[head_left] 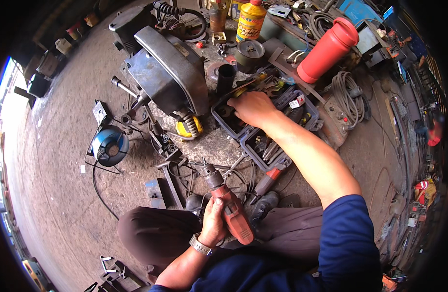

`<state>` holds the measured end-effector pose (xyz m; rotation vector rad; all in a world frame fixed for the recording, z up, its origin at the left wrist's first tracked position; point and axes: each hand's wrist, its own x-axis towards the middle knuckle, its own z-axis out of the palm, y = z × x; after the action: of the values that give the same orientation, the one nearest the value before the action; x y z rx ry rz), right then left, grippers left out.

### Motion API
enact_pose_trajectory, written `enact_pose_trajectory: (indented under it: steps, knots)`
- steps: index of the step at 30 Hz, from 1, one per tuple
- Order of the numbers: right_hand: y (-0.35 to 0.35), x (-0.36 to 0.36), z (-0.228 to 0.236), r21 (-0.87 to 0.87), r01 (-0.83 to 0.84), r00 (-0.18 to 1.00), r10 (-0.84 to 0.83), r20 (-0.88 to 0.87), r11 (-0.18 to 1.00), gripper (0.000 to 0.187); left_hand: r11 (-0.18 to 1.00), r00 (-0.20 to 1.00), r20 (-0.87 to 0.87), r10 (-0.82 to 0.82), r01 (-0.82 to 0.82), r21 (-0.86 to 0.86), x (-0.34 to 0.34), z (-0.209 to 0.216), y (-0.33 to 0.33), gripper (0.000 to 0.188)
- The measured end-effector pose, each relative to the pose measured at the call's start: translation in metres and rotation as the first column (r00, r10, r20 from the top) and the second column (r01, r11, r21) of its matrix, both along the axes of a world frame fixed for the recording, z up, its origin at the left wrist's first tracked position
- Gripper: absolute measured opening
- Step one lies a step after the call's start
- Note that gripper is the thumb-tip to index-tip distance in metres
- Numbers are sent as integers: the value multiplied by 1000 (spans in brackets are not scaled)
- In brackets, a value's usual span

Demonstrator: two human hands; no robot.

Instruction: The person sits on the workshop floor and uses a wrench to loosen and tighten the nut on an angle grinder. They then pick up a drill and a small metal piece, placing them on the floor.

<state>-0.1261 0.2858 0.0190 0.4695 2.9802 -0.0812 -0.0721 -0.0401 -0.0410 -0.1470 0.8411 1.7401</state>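
Observation:
My left hand (213, 223) is wrapped round the body of a red-orange power drill (236, 219) above my lap. Its metal chuck (212, 176) points up and away from me, with a thin bit in it. My right hand (253, 108) reaches into the far left part of an open dark plastic tool case (247, 152). Its fingers are bent and pressed together; whatever lies under them is hidden. Small tools and bits fill the case's compartments. Beside the near edge of the case lies a red and grey power tool (267, 185).
A grey metal machine housing (158, 73) stands at the far left, near a blue reel (110, 146). Behind the case are a yellow can (250, 22), a black tube (226, 78) and a red cylinder (326, 51). Coiled cable (348, 97) lies right; cords and metal parts (171, 187) lie before my feet.

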Motion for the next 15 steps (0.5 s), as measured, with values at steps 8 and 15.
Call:
enact_pose_trajectory:
  steps: [8,15]
  knots:
    - [22,15,47,9,-131,989,130,73,991,26,999,995,102,1,2,-36,-3,-11,-9,60]
    - [48,65,49,-133,-200,941,152,-301,971,26,995,963,252,90,-95,7,-6,-10,-8,52]
